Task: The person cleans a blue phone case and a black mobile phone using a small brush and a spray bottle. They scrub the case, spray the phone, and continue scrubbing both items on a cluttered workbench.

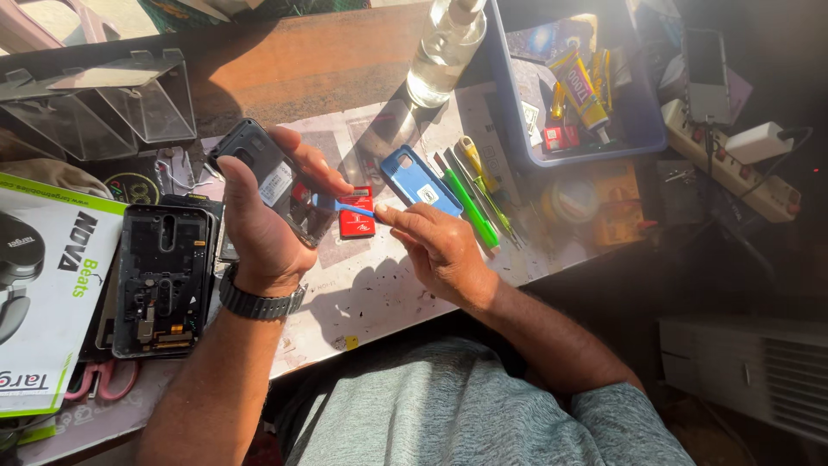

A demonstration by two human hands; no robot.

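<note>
1. Dark plastic and glass make up the phone back panel (269, 177) that the left hand (259, 226) holds up above the worktop (362, 293), thumb along its near-left edge and fingers curled round its right edge, so the hand is closed on it.
2. A black wristwatch (259, 302) sits on the left wrist.
3. The right hand (440, 250) lies low over the worktop just right of centre, loosely open and holding nothing, its forefinger stretched left toward a small red packet (356, 223); the fingertip is just beside the packet, and whether it touches cannot be told.
4. A second small red packet (355, 204) lies just beyond the first, close under the left hand's fingertips.
5. A blue phone cover (420, 182) lies on the worktop just beyond the right hand, tilted, with a green pen (473, 210) and a yellow-handled tool (473, 160) next to it on the right.
6. To the left, an opened phone body (162, 280) lies flat with its insides showing, resting partly on a white and green printed box (52, 293).
7. Pink-handled scissors (99, 380) poke out from under the phone body at the near left.
8. At the far side stand a clear bottle (444, 47) and a blue tray (642, 129) holding a yellow glue tube (582, 86).
9. Clear plastic stands (103, 103) sit at the far left, and a white power strip (733, 168) runs along the far right.
</note>
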